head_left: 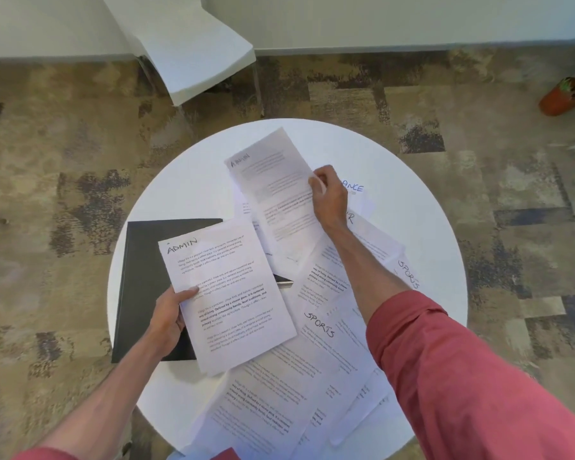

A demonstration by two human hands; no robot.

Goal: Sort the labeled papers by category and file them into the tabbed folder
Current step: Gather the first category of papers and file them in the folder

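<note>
Red sleeve (462, 376) crosses loose papers (273, 393). Left hand (166, 313) grips an ADMIN sheet (229, 300) over the black folder (143, 260). Right hand (329, 194) pinches a second ADMIN sheet (273, 180) near the table's (186, 180) far edge.

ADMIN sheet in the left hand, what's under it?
A black folder lies beneath the ADMIN sheet, with loose papers at its right edge. The folder's right side is hidden.

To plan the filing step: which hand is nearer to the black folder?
Left. The left hand holds an ADMIN sheet directly over the black folder; the right hand pinches a second sheet past its far-right corner.
</note>
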